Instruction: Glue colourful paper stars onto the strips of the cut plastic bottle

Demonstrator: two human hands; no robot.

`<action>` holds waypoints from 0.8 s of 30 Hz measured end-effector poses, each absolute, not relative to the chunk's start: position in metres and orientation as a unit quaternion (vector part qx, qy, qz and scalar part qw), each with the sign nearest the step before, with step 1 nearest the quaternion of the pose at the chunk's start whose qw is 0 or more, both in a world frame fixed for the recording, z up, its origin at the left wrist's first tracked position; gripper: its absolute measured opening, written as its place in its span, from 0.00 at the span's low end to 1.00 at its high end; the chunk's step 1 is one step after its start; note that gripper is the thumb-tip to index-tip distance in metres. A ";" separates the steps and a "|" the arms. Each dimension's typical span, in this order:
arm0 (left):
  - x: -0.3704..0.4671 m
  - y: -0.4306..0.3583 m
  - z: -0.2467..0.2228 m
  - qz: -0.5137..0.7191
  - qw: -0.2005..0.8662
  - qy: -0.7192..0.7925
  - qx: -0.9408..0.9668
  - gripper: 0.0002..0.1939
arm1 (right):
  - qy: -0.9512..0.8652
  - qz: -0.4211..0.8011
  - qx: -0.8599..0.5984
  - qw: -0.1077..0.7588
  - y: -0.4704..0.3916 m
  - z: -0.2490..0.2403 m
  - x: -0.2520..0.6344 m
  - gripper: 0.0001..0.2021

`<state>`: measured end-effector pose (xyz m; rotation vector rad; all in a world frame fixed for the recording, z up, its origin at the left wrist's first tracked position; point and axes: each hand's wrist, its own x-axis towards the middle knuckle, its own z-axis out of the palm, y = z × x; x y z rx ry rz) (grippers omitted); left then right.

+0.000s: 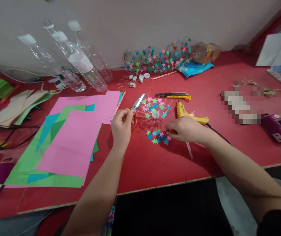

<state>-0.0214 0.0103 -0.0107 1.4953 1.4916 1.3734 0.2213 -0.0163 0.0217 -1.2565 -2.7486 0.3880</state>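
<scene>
My left hand (pixel 122 126) is closed in a pinch over the handles of a pair of scissors (pixel 138 101); whether anything sits between the fingertips is too small to tell. My right hand (pixel 186 129) has its fingers curled together beside a small pile of coloured paper stars (pixel 156 137). What those fingers hold, if anything, is hidden. Between the hands lies a clear plastic piece with spread strips and a whitish round centre (pixel 155 114), with stars on and around it. A yellow hot glue gun (pixel 182 109) rests just behind my right hand, a glue stick (pixel 189 150) in front.
A yellow-and-black utility knife (pixel 173 95) lies behind the glue gun. Coloured paper sheets (pixel 71 141) cover the left side. Clear bottles (pixel 81 62) and star-covered plastic bottles (pixel 155 59) stand or lie along the wall. Purple power sockets (pixel 279 129) sit at right, with cords.
</scene>
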 end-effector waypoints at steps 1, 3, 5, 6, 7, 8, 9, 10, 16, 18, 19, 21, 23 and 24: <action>-0.021 0.010 -0.011 0.534 0.305 0.559 0.557 0.07 | -0.903 0.118 -0.413 0.030 -0.016 0.018 0.219 0.09; -0.019 0.011 -0.012 0.570 0.299 0.545 0.537 0.11 | -0.908 0.105 -0.406 0.011 -0.015 0.012 0.216 0.08; -0.017 0.012 -0.012 0.593 0.297 0.535 0.524 0.17 | -0.916 0.103 -0.387 0.006 -0.015 0.008 0.214 0.09; -0.016 0.012 -0.012 0.598 0.298 0.532 0.521 0.17 | -0.920 0.104 -0.377 0.005 -0.015 0.006 0.212 0.09; -0.015 0.012 -0.012 0.600 0.301 0.529 0.519 0.17 | -0.923 0.104 -0.370 0.004 -0.016 0.005 0.211 0.09; -0.015 0.012 -0.011 0.603 0.305 0.526 0.517 0.15 | -0.924 0.103 -0.368 0.003 -0.016 0.004 0.210 0.09; -0.014 0.011 -0.011 0.605 0.309 0.523 0.514 0.14 | -0.924 0.101 -0.369 0.003 -0.017 0.003 0.210 0.09; -0.014 0.010 -0.010 0.607 0.314 0.521 0.511 0.13 | -0.923 0.098 -0.372 0.004 -0.017 0.002 0.209 0.10; -0.012 0.004 -0.005 0.580 0.349 0.522 0.519 0.13 | -0.926 0.105 -0.364 0.006 -0.020 0.003 0.207 0.09; -0.012 0.002 -0.005 0.571 0.349 0.514 0.537 0.20 | -0.929 0.105 -0.355 -0.014 -0.021 0.004 0.203 0.10; -0.012 0.002 -0.004 0.569 0.348 0.510 0.543 0.23 | -0.930 0.103 -0.351 -0.025 -0.022 0.004 0.201 0.10; -0.011 0.002 -0.004 0.568 0.350 0.507 0.546 0.24 | -0.931 0.093 -0.350 -0.046 -0.024 0.005 0.196 0.10; -0.010 0.002 -0.005 0.570 0.354 0.511 0.537 0.22 | -0.932 0.078 -0.349 -0.059 -0.026 0.005 0.193 0.09; -0.010 0.002 -0.005 0.573 0.357 0.514 0.530 0.20 | -0.932 0.071 -0.349 -0.061 -0.027 0.004 0.192 0.09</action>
